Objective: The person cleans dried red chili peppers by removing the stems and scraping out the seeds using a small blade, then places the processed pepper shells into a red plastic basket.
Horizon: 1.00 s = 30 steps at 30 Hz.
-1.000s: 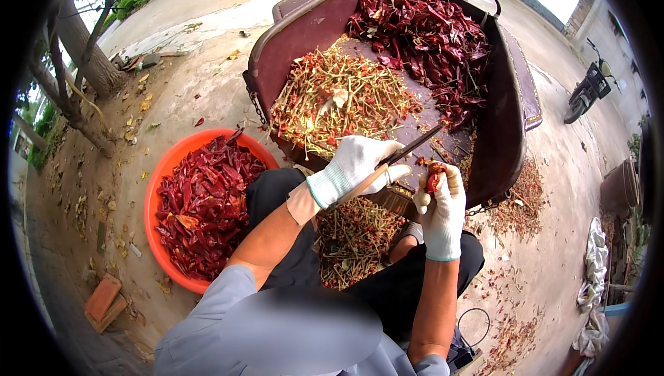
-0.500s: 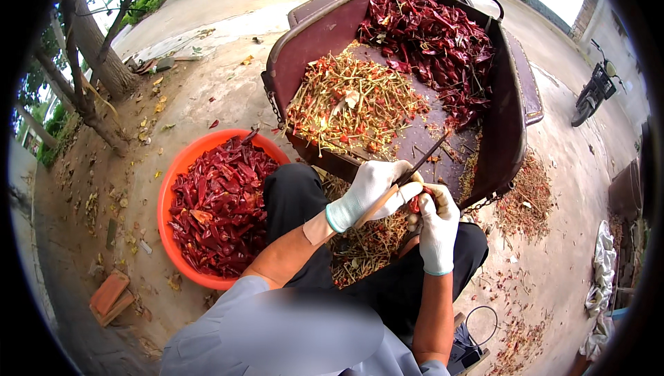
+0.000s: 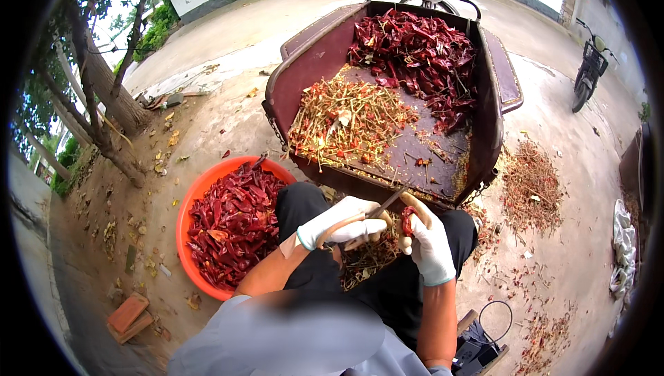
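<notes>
My left hand (image 3: 342,222), in a white glove with a pale green cuff, is closed around scissors with tan handles (image 3: 337,229) and dark blades (image 3: 389,200). The blades point up and to the right. In my right hand (image 3: 431,243), gloved the same way, a dried red chili pepper (image 3: 407,220) is pinched between thumb and fingers, just right of the scissors. Both hands are over my lap, before the open tail of a maroon cart (image 3: 325,50). Inside it are a heap of dried chilies (image 3: 422,54) and a pile of cut stems (image 3: 346,117).
An orange basin (image 3: 182,238) full of red chilies (image 3: 232,227) stands by my left knee. Stem scraps (image 3: 531,186) litter the ground at right. Bricks (image 3: 128,312) lie lower left, trees (image 3: 114,96) rise at far left, and a bicycle (image 3: 589,72) stands at far right.
The view has shifted. My hands have come lower and apart from each other. The scissors have drawn back left from the right hand, where the red chili now shows more plainly.
</notes>
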Each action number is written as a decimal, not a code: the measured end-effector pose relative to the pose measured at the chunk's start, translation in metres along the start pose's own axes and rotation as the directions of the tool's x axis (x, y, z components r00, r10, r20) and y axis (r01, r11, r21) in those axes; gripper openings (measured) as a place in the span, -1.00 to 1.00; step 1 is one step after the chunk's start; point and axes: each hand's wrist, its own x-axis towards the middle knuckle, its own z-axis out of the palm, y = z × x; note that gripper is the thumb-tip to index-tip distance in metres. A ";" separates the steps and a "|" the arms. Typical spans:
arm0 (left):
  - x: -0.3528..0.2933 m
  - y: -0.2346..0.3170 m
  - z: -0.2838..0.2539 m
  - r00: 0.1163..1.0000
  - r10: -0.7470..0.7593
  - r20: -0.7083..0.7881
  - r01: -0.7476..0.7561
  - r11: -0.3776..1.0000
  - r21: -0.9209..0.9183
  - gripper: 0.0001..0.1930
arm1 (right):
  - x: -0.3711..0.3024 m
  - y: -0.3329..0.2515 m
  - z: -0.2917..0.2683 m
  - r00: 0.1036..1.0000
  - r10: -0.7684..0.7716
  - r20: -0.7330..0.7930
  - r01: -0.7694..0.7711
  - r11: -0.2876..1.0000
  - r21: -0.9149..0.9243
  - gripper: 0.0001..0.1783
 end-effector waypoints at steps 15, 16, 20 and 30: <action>0.020 -0.010 -0.063 0.945 -0.016 -0.327 0.146 0.914 0.379 -0.65 | 0.027 -0.027 -0.011 0.973 -0.073 -0.219 0.085 0.995 0.045 -0.63; 0.034 -0.018 -0.085 0.926 0.093 -0.365 0.128 0.833 0.538 -0.62 | 0.031 -0.028 -0.011 0.971 -0.071 -0.229 0.077 0.997 0.019 -0.63; 0.093 -0.018 -0.142 0.828 0.247 -0.504 0.379 0.415 0.827 -0.57 | 0.057 -0.034 -0.014 0.978 -0.083 -0.192 0.072 0.995 -0.064 -0.68; 0.136 -0.046 -0.177 0.711 0.575 -0.405 0.316 0.254 0.914 -0.76 | 0.086 -0.037 -0.004 0.966 -0.055 -0.252 0.025 0.992 -0.122 -0.70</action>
